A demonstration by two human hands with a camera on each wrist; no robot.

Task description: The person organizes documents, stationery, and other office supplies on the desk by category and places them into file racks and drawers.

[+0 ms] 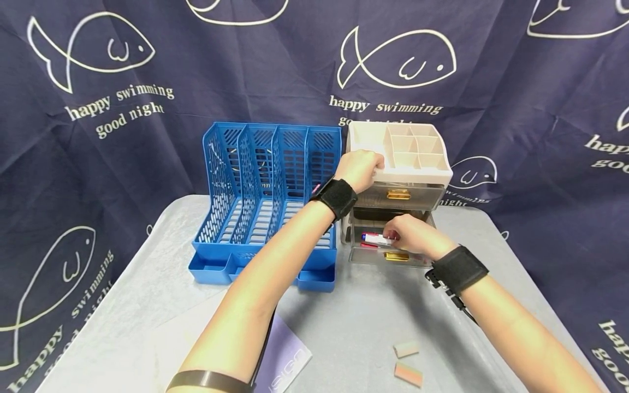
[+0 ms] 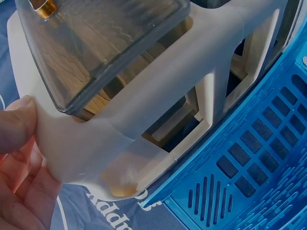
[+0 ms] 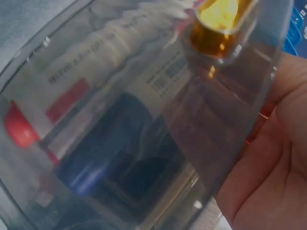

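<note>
My left hand (image 1: 361, 168) grips the front rim of a cream desk organizer (image 1: 427, 173), with thumb and fingers around its edge (image 2: 48, 139). Below it, the clear lower drawer (image 1: 361, 255) is pulled out. My right hand (image 1: 411, 234) reaches down into this drawer, its curled fingers around the end of a white marker (image 1: 377, 239) with a blue cap. Through the drawer front, the right wrist view shows the dark blue cap (image 3: 103, 143) and a red-capped pen (image 3: 20, 125) lying alongside. The fingertips of the right hand are hidden there.
A blue file rack (image 1: 260, 248) stands left of the organizer, close beside it. The upper drawer (image 1: 417, 195) has a gold handle. On the grey table lie two small blocks (image 1: 408, 375) in front, and a purple-and-white booklet (image 1: 290, 349) under the left forearm.
</note>
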